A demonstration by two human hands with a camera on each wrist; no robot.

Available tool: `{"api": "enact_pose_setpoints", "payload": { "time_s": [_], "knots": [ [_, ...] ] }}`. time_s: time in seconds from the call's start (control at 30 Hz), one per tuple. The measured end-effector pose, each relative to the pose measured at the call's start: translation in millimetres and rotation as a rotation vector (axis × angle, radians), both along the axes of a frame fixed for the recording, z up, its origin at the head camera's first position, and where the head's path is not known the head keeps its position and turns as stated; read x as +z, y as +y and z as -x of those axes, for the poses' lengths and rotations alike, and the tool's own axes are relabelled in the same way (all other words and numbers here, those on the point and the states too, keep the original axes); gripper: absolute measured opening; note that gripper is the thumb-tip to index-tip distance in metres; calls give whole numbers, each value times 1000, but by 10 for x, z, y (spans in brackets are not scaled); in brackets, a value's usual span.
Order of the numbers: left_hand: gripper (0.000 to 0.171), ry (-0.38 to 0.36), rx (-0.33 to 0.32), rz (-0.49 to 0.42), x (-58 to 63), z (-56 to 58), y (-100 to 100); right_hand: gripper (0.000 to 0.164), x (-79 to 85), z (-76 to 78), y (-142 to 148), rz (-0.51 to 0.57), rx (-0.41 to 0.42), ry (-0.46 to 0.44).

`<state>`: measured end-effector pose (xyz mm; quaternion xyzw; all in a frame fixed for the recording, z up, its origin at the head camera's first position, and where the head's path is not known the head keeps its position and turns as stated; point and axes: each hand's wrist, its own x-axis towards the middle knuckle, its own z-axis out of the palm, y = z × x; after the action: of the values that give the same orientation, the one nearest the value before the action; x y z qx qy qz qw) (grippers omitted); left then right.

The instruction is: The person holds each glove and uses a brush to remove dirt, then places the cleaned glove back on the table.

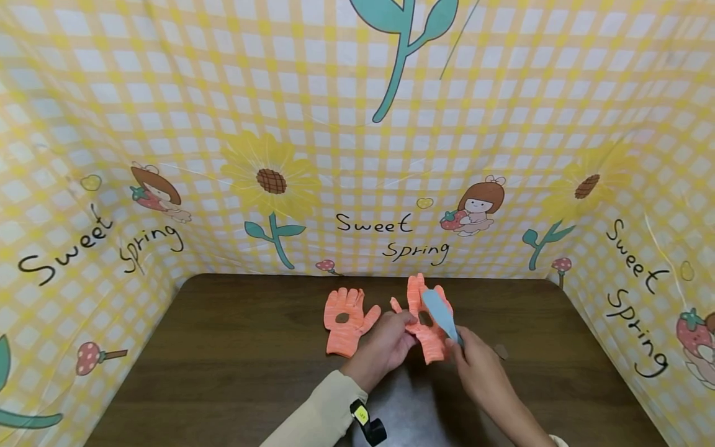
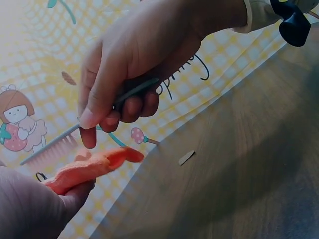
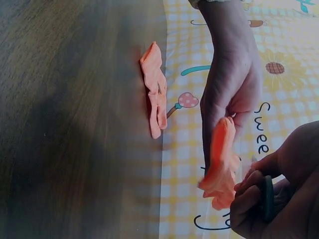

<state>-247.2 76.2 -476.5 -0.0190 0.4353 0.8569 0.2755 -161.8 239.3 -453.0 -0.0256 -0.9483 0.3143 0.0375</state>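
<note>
My left hand [image 1: 385, 344] holds an orange knit glove [image 1: 431, 345] at its thumb side, raised off the table. A dark round spot shows on that glove's palm. In my right hand [image 1: 476, 363] is a brush with a blue back [image 1: 438, 309], gripped by its dark handle [image 2: 137, 92]. The left wrist view shows the brush's bristles [image 2: 55, 152] pointing down, just above the glove; whether they touch it I cannot tell. A second orange glove [image 1: 343, 335] lies flat on the table to the left, fingers pointing away, with a similar dark spot.
The dark wooden table [image 1: 234, 379] meets yellow checked cloth walls [image 1: 363, 167] at the back and both sides. A small tan flake [image 2: 187, 158] lies on the table, right of my right wrist. My left wrist wears a black strap with a camera [image 1: 371, 428].
</note>
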Motion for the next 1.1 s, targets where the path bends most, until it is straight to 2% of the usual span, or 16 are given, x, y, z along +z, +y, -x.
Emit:
{"api": "enact_pose_setpoints", "payload": {
  "time_s": [0.23,0.37,0.6,0.7,0.9,1.1],
  "knots": [
    [50,41,-1,-33,-12,-11,20,27,-40,-12,-60,-37,11,15],
    [50,33,4,-51,-15,-3,33,23,-69,-8,-56,-55,14,35],
    [52,55,-21,-130,-34,3,41,25,-58,-5,3,-77,-18,54],
    [52,74,-38,-141,-49,-3,39,26,-49,-6,31,-83,-22,56],
    [54,85,-28,-140,-45,-20,65,27,-25,-4,80,-91,-25,72],
    [54,66,-31,-150,-28,-21,90,28,30,12,125,-56,-45,22]
  ]
}}
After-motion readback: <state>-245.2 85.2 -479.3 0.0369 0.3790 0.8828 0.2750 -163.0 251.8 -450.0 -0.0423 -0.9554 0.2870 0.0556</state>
